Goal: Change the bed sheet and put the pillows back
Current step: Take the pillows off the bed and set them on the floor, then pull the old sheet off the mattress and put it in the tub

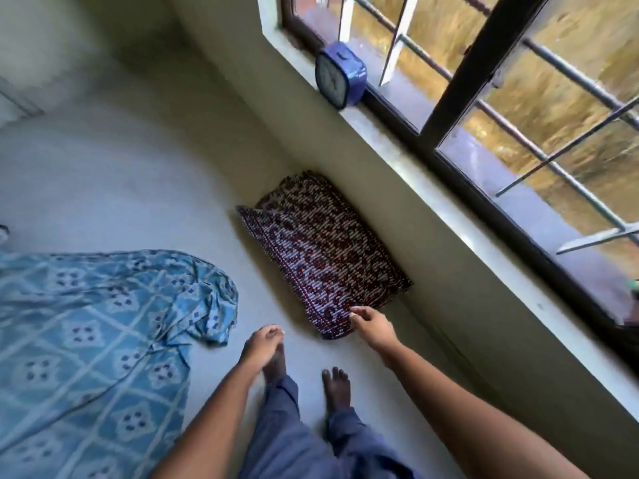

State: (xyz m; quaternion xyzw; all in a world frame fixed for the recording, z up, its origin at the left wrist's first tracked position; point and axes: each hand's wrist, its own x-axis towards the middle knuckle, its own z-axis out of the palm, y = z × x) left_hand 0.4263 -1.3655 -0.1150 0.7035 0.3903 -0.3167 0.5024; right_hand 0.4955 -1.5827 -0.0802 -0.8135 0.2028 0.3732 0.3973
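**Inspector:** Where does the pillow lie against the fingers?

**Operator:** I see the dark red and white patterned pillow (321,257) flat on the pale grey floor (145,188), its long side against the wall under the window. The right hand (371,327) is at the pillow's near corner, and its fingertips (355,314) overlap the near edge. I cannot tell whether they touch the cloth. The fingers are loosely bent and have hold of nothing.

**Inspector:** The other hand?

**Operator:** The left hand (262,344) hangs to the left of the pillow's near end, apart from it. Its fingers are loosely curled with the thumb against them, holding nothing.

**Inspector:** Pose of the arms?

**Operator:** Both forearms reach forward and down. The right is stretched further, toward the pillow. The bare feet (335,388) stand on the floor just short of the pillow's near end.

**Inspector:** Other items?

**Operator:** A crumpled light blue bed sheet with a diamond pattern (86,323) lies on the floor left of the pillow, apart from it. A blue square alarm clock (340,76) stands on the window sill (449,216), above and beyond the pillow's far end.
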